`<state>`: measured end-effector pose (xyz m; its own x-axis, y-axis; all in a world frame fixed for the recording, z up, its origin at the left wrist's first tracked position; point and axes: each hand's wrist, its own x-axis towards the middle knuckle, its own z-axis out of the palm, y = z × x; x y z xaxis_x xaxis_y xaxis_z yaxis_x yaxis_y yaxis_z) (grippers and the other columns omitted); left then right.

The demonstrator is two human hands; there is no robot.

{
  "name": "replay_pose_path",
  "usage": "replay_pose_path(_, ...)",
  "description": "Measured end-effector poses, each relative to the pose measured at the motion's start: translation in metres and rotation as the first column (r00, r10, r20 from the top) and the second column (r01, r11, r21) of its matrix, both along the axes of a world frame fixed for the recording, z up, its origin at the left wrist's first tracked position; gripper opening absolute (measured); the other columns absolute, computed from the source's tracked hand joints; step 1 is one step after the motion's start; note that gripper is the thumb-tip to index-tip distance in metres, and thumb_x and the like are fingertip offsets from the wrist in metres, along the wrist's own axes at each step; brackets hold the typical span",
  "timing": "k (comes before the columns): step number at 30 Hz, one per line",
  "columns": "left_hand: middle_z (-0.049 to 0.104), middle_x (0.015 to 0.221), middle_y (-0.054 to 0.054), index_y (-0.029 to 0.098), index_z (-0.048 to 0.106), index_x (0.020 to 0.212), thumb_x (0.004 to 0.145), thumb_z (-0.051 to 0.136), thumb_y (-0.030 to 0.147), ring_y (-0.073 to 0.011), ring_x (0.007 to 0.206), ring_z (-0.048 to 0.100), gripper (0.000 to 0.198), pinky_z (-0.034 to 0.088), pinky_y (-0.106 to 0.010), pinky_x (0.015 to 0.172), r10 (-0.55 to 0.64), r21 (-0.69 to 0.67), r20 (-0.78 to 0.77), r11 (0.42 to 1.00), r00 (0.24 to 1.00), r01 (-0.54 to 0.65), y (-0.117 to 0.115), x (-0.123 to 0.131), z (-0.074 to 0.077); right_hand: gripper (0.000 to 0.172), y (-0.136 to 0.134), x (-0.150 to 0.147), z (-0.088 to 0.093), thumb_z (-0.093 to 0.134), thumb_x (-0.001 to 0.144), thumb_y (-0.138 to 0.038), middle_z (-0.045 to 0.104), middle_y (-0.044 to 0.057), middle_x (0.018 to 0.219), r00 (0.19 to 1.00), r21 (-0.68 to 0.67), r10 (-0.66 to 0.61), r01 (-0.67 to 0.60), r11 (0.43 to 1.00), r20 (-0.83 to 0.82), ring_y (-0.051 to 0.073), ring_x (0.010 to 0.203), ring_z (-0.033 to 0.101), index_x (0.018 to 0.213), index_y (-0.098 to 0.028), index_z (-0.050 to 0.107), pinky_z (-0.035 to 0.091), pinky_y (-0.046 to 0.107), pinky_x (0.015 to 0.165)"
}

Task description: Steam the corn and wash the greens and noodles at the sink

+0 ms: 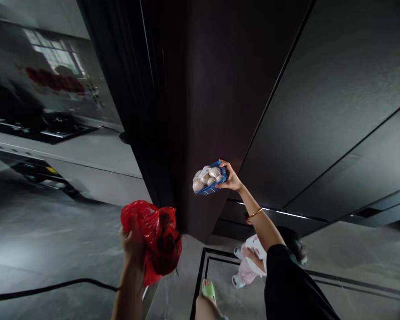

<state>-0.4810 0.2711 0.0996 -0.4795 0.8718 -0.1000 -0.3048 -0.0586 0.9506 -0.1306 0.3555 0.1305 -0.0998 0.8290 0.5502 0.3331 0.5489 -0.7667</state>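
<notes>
Right hand: the right hand [231, 178] is raised on an outstretched bare arm at the middle of the frame, fingers curled round the edge of a blue plastic tray of white mushrooms [209, 178].
Tray: shallow, tilted, filled with smooth round caps under clear film, held in front of the tall dark matt cabinet front [216, 89].
Wrist: a thin gold bangle [256, 212] circles it; a black sleeve [293, 284] covers the upper arm at lower right.
Left hand: the left hand [132, 243] is lifted at lower centre-left, fingers closed on a crumpled glossy red plastic bag [155, 240].
Bag: bunched and wrinkled, hanging to the right of the fist.
Surroundings: grey polished floor [46, 240], pale worktop [86, 151] at left.
</notes>
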Motion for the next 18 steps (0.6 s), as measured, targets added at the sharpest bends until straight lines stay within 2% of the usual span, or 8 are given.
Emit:
replay_pose_path(5, 0.047, 0.043, 0.005, 0.018, 0.050, 0.055, 0.045, 0.080, 0.060, -0.0076, 0.037, 0.037, 0.052, 0.031, -0.020, 0.035, 0.075, -0.009, -0.020, 0.997, 0.997, -0.075, 0.017, 0.026, -0.002, 0.086, 0.026, 0.040, 0.006, 0.093, 0.040, -0.046, 0.041, 0.016, 0.145, 0.990, 0.003, 0.142, -0.143, 0.990, 0.018, 0.029, 0.140, 0.039, 0.111, -0.024, 0.047, 0.028, 0.052, 0.114)
replay_pose_path(9, 0.049, 0.046, 0.004, 0.018, 0.053, 0.055, 0.050, 0.079, 0.058, -0.0086, 0.039, 0.039, 0.048, 0.033, -0.020, 0.035, 0.142, 0.032, -0.030, 0.989, 0.989, -0.141, 0.035, 0.050, -0.007, 0.085, 0.044, 0.068, 0.013, 0.094, 0.038, -0.043, 0.042, 0.016, 0.147, 0.970, -0.030, 0.244, -0.243, 0.969, 0.020, 0.031, 0.139, 0.040, 0.109, -0.024, 0.051, 0.029, 0.052, 0.114)
replay_pose_path(15, 0.049, 0.048, 0.004, 0.019, 0.055, 0.058, 0.052, 0.078, 0.055, -0.0095, 0.040, 0.041, 0.043, 0.034, -0.022, 0.037, 0.284, 0.025, -0.009, 0.958, 0.959, -0.284, 0.060, 0.088, -0.005, 0.084, 0.068, 0.100, 0.024, 0.094, 0.040, -0.040, 0.050, 0.016, 0.144, 0.895, -0.084, 0.447, -0.446, 0.891, -0.005, 0.031, 0.139, 0.042, 0.112, -0.024, 0.054, 0.032, 0.053, 0.113)
replay_pose_path(18, 0.048, 0.047, 0.003, 0.020, 0.053, 0.058, 0.054, 0.077, 0.055, -0.0100, 0.040, 0.040, 0.042, 0.034, -0.022, 0.037, 0.251, 0.036, -0.023, 0.968, 0.968, -0.250, 0.074, 0.101, -0.005, 0.083, 0.078, 0.108, 0.023, 0.095, 0.040, -0.039, 0.050, 0.016, 0.144, 0.872, -0.044, 0.489, -0.489, 0.871, -0.017, 0.031, 0.139, 0.042, 0.111, -0.024, 0.055, 0.032, 0.053, 0.112)
